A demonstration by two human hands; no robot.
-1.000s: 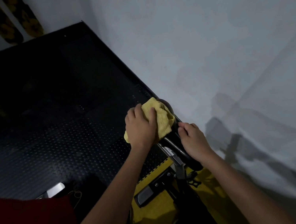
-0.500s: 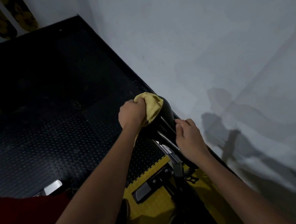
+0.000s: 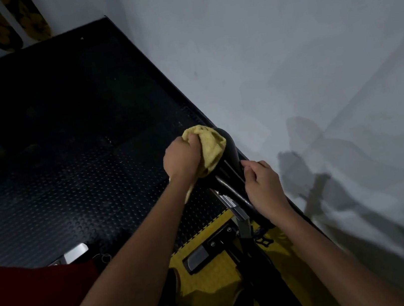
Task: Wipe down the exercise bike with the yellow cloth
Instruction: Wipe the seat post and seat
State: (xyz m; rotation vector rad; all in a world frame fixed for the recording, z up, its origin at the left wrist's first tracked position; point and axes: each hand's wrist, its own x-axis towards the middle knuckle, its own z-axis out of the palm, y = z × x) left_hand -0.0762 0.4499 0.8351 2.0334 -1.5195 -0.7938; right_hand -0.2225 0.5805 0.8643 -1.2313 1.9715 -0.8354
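Left hand [image 3: 183,158] grips yellow cloth [image 3: 210,144] on saddle [image 3: 230,159]; right hand [image 3: 263,187] holds its wall-side edge

We see both bare forearms reaching forward and away from the camera, the left one from the lower left and the right one from the lower right. Our left hand [image 3: 183,159] is turned back-up with its knuckles raised, its fingers [image 3: 192,141] curled tightly into the bunched yellow terry cloth [image 3: 210,146] and gripping it; the wrist runs straight with the forearm. Our right hand [image 3: 263,185] sits lower and to the right, well clear of the left, its back toward us and its fingers bent around the black saddle [image 3: 232,171] of the exercise bike, thumb tip at the edge. The right wrist bends slightly inward.
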